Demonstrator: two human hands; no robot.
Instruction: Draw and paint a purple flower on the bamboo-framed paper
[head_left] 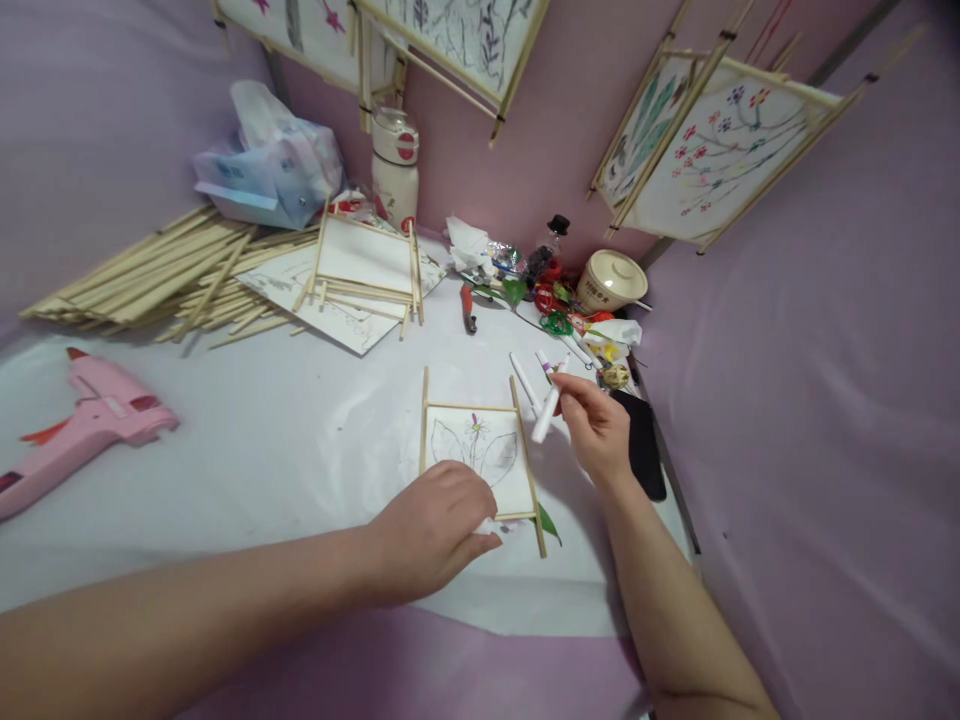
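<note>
A small framed drawing (491, 455) lies on the white-covered table, with sticks along its edges and a flower with two large leaves on its paper. My left hand (439, 530) covers its lower left corner with the fingers curled. Something small and white shows by the thumb of that hand; I cannot make out what it is. To the right of the drawing, my right hand (596, 425) grips a white marker pen (550, 408) between thumb and fingers, its lower end pointing down and left. Another white marker (525, 383) lies just left of it. A green leaf (549, 523) pokes out under the frame's lower right corner.
At the left lies a pink glue gun (94, 425). Bundled wooden sticks (157, 275), a tissue pack (274, 165), a bottle (395, 170) and a blank stick frame (365, 255) stand behind. A red-handled tool (468, 308), lidded tub (611, 280) and black phone-like slab (637, 445) sit rightward.
</note>
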